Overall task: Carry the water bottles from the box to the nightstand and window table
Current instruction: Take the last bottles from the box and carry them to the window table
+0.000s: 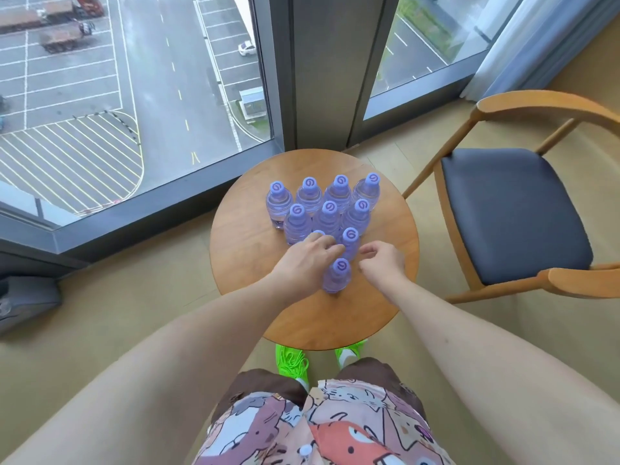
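Several water bottles with purple caps stand upright in a triangle on the round wooden window table (255, 250). The front bottle (338, 276) stands between my two wrists. My left hand (307, 261) lies over a bottle in the row behind, fingers wrapped round its neck; only part of that bottle's cap (318, 233) shows. My right hand (382, 261) hovers just right of another bottle (350, 242), fingers loosely curled and holding nothing. The box and the nightstand are out of view.
A wooden chair with a dark cushion (513, 213) stands right of the table. A floor-to-ceiling window (134, 95) runs behind it, with a curtain (536, 45) at the far right. A grey bag (23, 303) lies on the floor at the left.
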A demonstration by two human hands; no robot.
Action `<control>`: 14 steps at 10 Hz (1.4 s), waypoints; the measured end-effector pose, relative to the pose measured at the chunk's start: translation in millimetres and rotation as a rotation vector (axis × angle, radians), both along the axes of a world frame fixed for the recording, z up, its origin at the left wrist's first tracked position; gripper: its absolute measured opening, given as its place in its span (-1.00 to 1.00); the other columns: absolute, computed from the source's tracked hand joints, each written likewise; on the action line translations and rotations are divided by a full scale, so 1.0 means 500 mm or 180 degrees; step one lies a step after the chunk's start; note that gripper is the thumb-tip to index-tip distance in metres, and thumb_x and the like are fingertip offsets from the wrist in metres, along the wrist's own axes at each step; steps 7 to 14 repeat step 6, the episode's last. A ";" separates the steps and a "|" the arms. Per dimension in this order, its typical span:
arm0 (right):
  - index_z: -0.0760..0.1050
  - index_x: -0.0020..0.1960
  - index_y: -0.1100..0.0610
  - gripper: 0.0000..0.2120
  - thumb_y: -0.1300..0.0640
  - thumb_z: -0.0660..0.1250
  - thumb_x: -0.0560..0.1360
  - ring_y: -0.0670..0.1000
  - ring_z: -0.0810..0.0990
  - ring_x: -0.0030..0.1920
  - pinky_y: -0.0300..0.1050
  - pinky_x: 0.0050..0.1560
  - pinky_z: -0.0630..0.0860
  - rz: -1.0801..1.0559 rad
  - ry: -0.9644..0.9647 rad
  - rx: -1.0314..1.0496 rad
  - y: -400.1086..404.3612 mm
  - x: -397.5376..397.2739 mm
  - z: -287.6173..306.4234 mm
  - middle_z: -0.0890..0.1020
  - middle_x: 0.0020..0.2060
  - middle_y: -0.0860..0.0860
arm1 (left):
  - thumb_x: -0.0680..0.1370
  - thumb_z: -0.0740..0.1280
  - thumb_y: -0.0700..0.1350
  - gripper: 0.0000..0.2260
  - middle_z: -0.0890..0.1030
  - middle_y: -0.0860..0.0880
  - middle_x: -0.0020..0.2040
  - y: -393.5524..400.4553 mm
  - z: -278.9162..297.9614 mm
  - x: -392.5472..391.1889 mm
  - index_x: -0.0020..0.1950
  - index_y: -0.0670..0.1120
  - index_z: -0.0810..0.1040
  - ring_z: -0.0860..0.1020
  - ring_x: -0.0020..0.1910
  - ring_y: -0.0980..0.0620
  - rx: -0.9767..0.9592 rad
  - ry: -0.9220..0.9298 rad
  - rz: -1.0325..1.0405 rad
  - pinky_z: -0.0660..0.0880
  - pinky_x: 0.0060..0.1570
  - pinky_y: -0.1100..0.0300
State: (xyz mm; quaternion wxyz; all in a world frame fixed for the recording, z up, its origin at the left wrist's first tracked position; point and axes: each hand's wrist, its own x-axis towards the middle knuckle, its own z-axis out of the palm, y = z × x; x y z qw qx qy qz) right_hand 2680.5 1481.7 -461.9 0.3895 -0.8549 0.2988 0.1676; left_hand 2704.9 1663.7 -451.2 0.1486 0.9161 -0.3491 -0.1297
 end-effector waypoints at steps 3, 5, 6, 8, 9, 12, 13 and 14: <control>0.54 0.37 0.09 -0.41 0.14 0.59 0.37 0.08 0.57 0.26 -0.16 0.24 0.44 0.0643 0.0243 -0.0032 0.082 -0.002 0.008 0.62 0.24 0.09 | 0.41 0.32 -0.33 -0.56 0.61 -0.19 0.18 0.095 0.002 0.031 0.29 -0.17 0.62 0.55 0.13 -0.29 -0.0395 -0.0155 0.0988 0.45 -0.03 0.01; 0.53 0.38 0.10 -0.39 0.13 0.62 0.37 0.09 0.54 0.32 -0.12 0.27 0.45 0.0496 0.0383 -0.0109 0.090 0.003 0.025 0.59 0.30 0.10 | 0.47 0.32 -0.27 -0.53 0.58 -0.09 0.27 0.114 0.016 0.023 0.39 -0.09 0.56 0.49 0.21 -0.18 -0.0188 -0.0148 0.1128 0.27 -0.03 0.17; 0.52 0.40 0.11 -0.38 0.16 0.60 0.37 0.10 0.54 0.32 -0.12 0.24 0.45 0.0511 0.0281 -0.0110 0.084 0.012 0.048 0.58 0.32 0.11 | 0.51 0.31 -0.25 -0.54 0.54 -0.08 0.31 0.110 0.044 0.029 0.42 -0.07 0.53 0.45 0.25 -0.15 -0.0197 -0.0248 0.1136 0.33 0.00 0.14; 0.52 0.40 0.11 -0.38 0.16 0.60 0.37 0.10 0.54 0.32 -0.12 0.24 0.45 0.0511 0.0281 -0.0110 0.084 0.012 0.048 0.58 0.32 0.11 | 0.51 0.31 -0.25 -0.54 0.54 -0.08 0.31 0.110 0.044 0.029 0.42 -0.07 0.53 0.45 0.25 -0.15 -0.0197 -0.0248 0.1136 0.33 0.00 0.14; 0.52 0.40 0.11 -0.38 0.16 0.60 0.37 0.10 0.54 0.32 -0.12 0.24 0.45 0.0511 0.0281 -0.0110 0.084 0.012 0.048 0.58 0.32 0.11 | 0.51 0.31 -0.25 -0.54 0.54 -0.08 0.31 0.110 0.044 0.029 0.42 -0.07 0.53 0.45 0.25 -0.15 -0.0197 -0.0248 0.1136 0.33 0.00 0.14; 0.52 0.40 0.11 -0.38 0.16 0.60 0.37 0.10 0.54 0.32 -0.12 0.24 0.45 0.0511 0.0281 -0.0110 0.084 0.012 0.048 0.58 0.32 0.11 | 0.51 0.31 -0.25 -0.54 0.54 -0.08 0.31 0.110 0.044 0.029 0.42 -0.07 0.53 0.45 0.25 -0.15 -0.0197 -0.0248 0.1136 0.33 0.00 0.14; 0.52 0.40 0.11 -0.38 0.16 0.60 0.37 0.10 0.54 0.32 -0.12 0.24 0.45 0.0511 0.0281 -0.0110 0.084 0.012 0.048 0.58 0.32 0.11 | 0.51 0.31 -0.25 -0.54 0.54 -0.08 0.31 0.110 0.044 0.029 0.42 -0.07 0.53 0.45 0.25 -0.15 -0.0197 -0.0248 0.1136 0.33 0.00 0.14; 0.52 0.40 0.11 -0.38 0.16 0.60 0.37 0.10 0.54 0.32 -0.12 0.24 0.45 0.0511 0.0281 -0.0110 0.084 0.012 0.048 0.58 0.32 0.11 | 0.51 0.31 -0.25 -0.54 0.54 -0.08 0.31 0.110 0.044 0.029 0.42 -0.07 0.53 0.45 0.25 -0.15 -0.0197 -0.0248 0.1136 0.33 0.00 0.14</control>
